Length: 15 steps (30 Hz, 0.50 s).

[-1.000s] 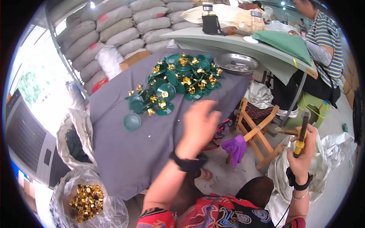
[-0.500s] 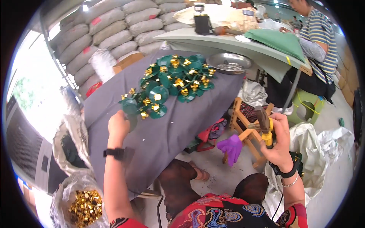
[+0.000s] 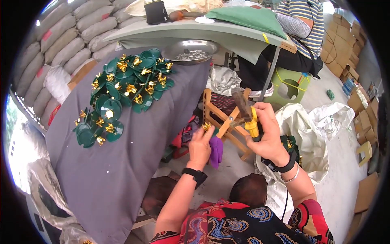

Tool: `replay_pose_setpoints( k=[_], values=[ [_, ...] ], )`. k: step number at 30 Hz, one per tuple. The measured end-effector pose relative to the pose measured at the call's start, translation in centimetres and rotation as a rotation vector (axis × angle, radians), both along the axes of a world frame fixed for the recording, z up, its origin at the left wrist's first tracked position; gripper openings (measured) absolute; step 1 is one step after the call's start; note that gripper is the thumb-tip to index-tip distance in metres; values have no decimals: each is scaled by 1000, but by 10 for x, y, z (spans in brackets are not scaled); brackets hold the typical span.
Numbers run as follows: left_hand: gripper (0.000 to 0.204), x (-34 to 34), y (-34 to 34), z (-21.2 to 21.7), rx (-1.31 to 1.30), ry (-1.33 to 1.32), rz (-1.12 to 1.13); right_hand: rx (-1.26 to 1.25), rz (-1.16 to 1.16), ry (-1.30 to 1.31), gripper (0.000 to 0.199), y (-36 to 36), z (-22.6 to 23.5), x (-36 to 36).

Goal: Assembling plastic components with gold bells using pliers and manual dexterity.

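Note:
My right hand is closed round the yellow handle of a hammer, its head tilted up and to the left. My left hand pinches a small green piece with gold foil-like metal, slightly blurred, just above a wooden folding frame. Beside that hand, a purple cloth hangs on the frame. On the grey cloth-covered table to the left lies a heap of green round pieces with gold parts on them.
A metal bowl of small silvery bits stands on the table's far edge. White sacks with green-and-gold pieces lie at right. Beyond a second table with a green cushion, a person in a striped shirt sits. Filled sacks are stacked at far left.
My left hand has left the edge of the green heap and moved right, to the wooden frame, with a green-and-gold piece. My right hand still holds the hammer. The view has swung right.

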State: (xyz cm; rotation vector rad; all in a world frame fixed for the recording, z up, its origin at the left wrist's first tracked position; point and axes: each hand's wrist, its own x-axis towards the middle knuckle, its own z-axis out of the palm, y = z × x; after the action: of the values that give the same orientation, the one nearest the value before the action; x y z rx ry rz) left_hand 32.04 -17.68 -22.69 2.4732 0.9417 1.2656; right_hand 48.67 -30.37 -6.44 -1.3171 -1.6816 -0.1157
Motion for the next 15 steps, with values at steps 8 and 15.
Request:
replay_pose_setpoints(
  k=[8, 15],
  values=[
    [48, 3, -15, -40, -34, 160, -56, -140, 92, 32, 55, 41, -23, -6],
    [45, 0, -15, -40, -53, 147, -39, -241, 221, 5, 49, 71, -54, -20]
  ],
)
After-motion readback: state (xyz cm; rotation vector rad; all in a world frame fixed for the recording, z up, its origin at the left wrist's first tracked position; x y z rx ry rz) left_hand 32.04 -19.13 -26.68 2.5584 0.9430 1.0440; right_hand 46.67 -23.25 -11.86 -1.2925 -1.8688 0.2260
